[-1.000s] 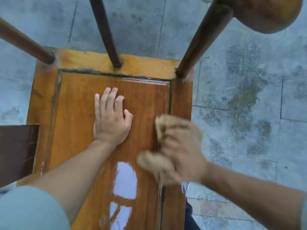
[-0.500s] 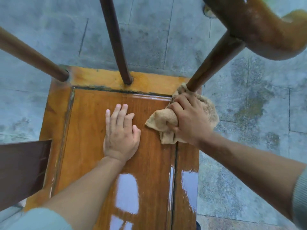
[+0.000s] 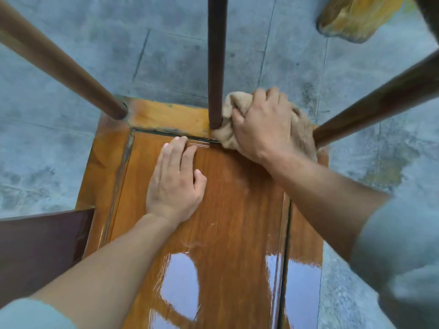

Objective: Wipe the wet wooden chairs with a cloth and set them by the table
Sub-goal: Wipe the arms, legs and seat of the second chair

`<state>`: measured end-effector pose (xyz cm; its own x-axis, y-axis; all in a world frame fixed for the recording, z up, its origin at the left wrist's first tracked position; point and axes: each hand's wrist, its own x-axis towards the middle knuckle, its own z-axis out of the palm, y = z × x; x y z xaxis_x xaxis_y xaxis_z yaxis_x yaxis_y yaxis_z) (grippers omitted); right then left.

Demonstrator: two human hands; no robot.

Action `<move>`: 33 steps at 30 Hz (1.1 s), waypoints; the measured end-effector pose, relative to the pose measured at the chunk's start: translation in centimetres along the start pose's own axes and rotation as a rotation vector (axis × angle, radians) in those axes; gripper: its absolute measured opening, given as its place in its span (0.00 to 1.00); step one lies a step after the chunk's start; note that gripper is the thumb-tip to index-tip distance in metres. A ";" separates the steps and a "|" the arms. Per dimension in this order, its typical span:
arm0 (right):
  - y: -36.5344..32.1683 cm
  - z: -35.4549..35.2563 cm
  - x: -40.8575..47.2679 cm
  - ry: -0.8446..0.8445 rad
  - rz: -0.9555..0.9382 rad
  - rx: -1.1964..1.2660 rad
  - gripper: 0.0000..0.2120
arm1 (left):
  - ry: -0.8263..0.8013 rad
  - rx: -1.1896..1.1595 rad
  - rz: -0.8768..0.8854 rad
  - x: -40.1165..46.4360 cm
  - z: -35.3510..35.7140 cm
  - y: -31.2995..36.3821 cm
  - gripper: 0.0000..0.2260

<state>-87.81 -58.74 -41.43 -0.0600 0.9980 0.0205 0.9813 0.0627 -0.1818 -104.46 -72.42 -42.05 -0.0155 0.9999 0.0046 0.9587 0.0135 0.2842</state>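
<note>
Glossy orange-brown wooden chair seat [image 3: 228,233] seen from straight above, with bright wet reflections pooled along its near part. Three dark brown round wooden spindles rising from the far rail of the seat: left spindle [image 3: 57,65] slanting toward the upper left, middle spindle [image 3: 216,62] almost vertical, right spindle [image 3: 375,98] slanting toward the upper right.

Left hand [image 3: 175,184] laid flat on the seat panel, fingers straight and close together, fingertips reaching the groove at the far edge of the panel; nothing held.

Right hand [image 3: 263,124] bunched over a crumpled tan terry cloth [image 3: 231,104], fingers curled down into the fabric and pressing it onto the far right corner of the seat. Cloth wedged between the middle and right spindles, touching the base of the middle one (its right edge also spilling out beside the right spindle's foot).

Pale blue-grey sleeves [image 3: 403,252] pushed up on both forearms.

Dark maroon wooden panel [image 3: 40,248] overlapping the seat's left edge. Curved yellow-brown wooden piece [image 3: 351,17] at the upper right, blurred. Grey, damp-stained stone paving [image 3: 166,43] all around.
</note>
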 end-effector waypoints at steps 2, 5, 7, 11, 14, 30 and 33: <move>-0.3 0.1 1.6 -0.037 -0.012 0.010 0.27 | 0.012 -0.010 -0.004 -0.1 -0.3 -0.4 0.22; 0.1 0.1 3.5 -0.148 0.094 0.091 0.26 | 0.021 -0.035 0.023 0.1 -0.3 -0.2 0.21; -0.3 -0.2 3.5 -0.169 0.168 0.124 0.25 | 0.038 -0.050 0.021 0.0 -0.3 -0.3 0.21; -1.5 -1.0 -2.2 0.039 0.005 0.211 0.22 | 0.055 -0.069 -0.022 0.0 -0.3 -0.6 0.21; -2.1 -0.3 -9.4 -0.012 -0.157 0.201 0.28 | 0.094 -0.122 -0.112 -0.2 -0.7 -0.2 0.19; -19.1 4.0 4.3 -0.178 -0.042 0.164 0.22 | 0.188 -0.115 -0.135 -6.7 -0.7 -5.9 0.22; -19.2 3.4 2.8 -0.117 -0.050 0.168 0.20 | 0.149 -0.126 -0.130 -6.8 -1.1 -5.7 0.22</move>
<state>-107.46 -57.08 -41.27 -0.1381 0.9872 -0.0792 0.9330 0.1028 -0.3449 -110.11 -79.30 -42.62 -0.1872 0.9773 0.0989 0.9028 0.1315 0.4095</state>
